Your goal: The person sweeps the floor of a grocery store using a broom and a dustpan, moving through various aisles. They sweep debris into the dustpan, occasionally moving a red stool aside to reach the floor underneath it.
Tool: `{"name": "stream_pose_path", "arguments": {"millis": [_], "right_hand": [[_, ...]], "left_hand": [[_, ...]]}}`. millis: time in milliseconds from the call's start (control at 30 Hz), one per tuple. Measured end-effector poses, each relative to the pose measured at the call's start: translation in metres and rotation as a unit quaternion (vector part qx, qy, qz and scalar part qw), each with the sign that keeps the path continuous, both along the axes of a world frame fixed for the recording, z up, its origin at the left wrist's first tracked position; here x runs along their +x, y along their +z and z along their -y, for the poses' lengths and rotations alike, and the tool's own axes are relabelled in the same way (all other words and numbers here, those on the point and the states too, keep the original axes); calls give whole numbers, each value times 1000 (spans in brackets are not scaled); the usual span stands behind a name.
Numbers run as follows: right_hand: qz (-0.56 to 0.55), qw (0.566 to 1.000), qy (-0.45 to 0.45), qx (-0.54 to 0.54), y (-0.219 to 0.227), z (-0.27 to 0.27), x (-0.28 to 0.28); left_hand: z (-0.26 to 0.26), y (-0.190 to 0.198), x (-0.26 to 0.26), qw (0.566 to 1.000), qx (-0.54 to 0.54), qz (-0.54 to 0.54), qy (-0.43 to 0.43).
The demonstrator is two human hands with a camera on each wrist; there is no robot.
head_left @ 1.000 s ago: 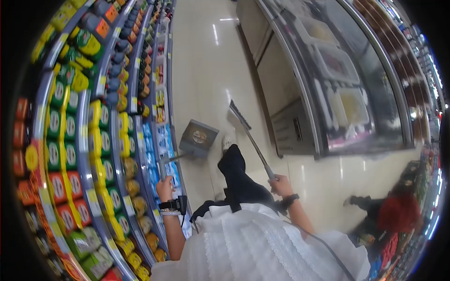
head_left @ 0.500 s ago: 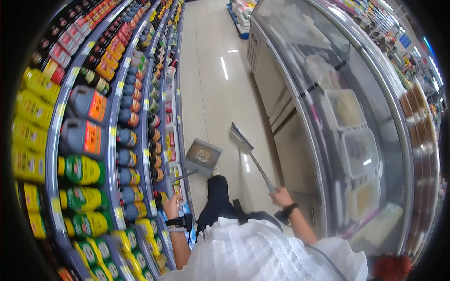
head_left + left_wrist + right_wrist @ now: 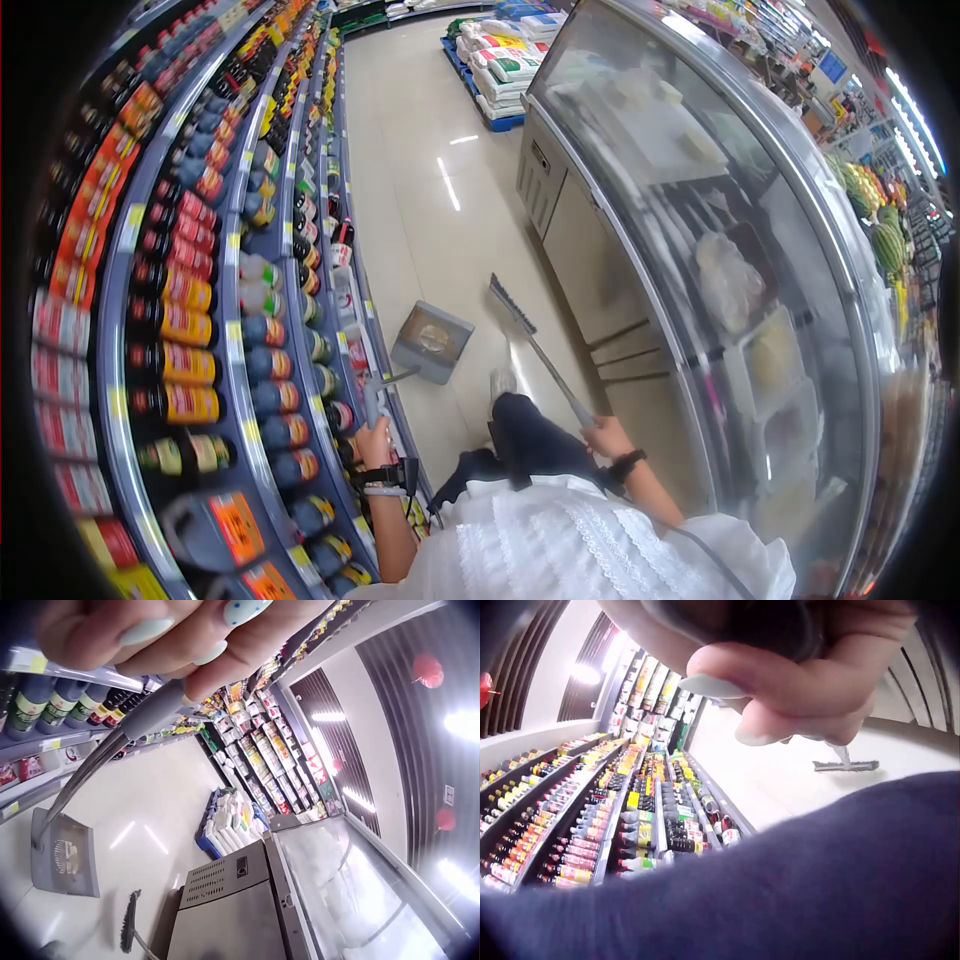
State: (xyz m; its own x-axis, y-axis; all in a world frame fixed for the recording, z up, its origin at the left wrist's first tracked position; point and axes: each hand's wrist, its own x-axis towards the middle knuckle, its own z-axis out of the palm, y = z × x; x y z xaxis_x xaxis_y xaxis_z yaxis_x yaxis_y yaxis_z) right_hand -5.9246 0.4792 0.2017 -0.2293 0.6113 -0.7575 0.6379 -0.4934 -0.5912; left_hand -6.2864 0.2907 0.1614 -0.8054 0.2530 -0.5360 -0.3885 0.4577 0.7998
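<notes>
My left hand [image 3: 374, 440] grips the grey handle of a long-handled dustpan [image 3: 432, 342], beside the left shelves. The pan faces up, with a pale patch inside it. In the left wrist view, curled fingers [image 3: 214, 652] wrap the top of that handle, and the pan [image 3: 86, 859] hangs low on the left. My right hand [image 3: 608, 438] holds the end of a broom's thin grey stick. The broom head [image 3: 512, 304], with dark bristles, is out ahead over the floor, right of the dustpan. The right wrist view shows the broom head [image 3: 846, 765] beyond the curled fingers.
Shelves of sauce bottles [image 3: 185, 345] line the left side. A glass-topped display case [image 3: 690, 250] with steel panels flanks the right. Further up the tiled aisle [image 3: 400, 200], a blue pallet [image 3: 505, 123] bears stacked sacks. My shoe [image 3: 502, 382] is close behind the tools.
I have moved forward along the aisle; the shelves and display case slide back past me, and the sack pallet has come into view. Both hands keep hold of the dustpan and broom.
</notes>
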Motion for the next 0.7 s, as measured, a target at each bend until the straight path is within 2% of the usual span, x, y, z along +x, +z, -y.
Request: {"name": "stream_pose_path", "arguments": {"millis": [100,233,300,400,533,567,667,700], "right_hand": [[-18,1000,-20,-6,-24,-65,-62],[-36,999,-29,1,-52,-178,-138],[-32,999,-21,-4,-34,-229,-185],[-107,992,-64,-14,-49,-287,-231],[-128,985,-109,-45,-49,-372,-305],[-127,984,-114,-44,-55,-393,-321],[-207,950,-217,-89,-74,-458,-371],[-210,948,-225,-83,-81,-480,-388]], "left_hand": [[-68,-9,-62,999,28,31,16],[-155,-15,-141,999,21,38,12],[-205,-4,-178,999,1,48,17],[-273,7,-222,997,55,52,-2],[-366,16,-284,997,38,55,-26],[-388,8,-304,997,38,56,-31],[-463,-16,-371,993,45,44,-102],[-493,-22,-391,992,48,42,-112]]}}
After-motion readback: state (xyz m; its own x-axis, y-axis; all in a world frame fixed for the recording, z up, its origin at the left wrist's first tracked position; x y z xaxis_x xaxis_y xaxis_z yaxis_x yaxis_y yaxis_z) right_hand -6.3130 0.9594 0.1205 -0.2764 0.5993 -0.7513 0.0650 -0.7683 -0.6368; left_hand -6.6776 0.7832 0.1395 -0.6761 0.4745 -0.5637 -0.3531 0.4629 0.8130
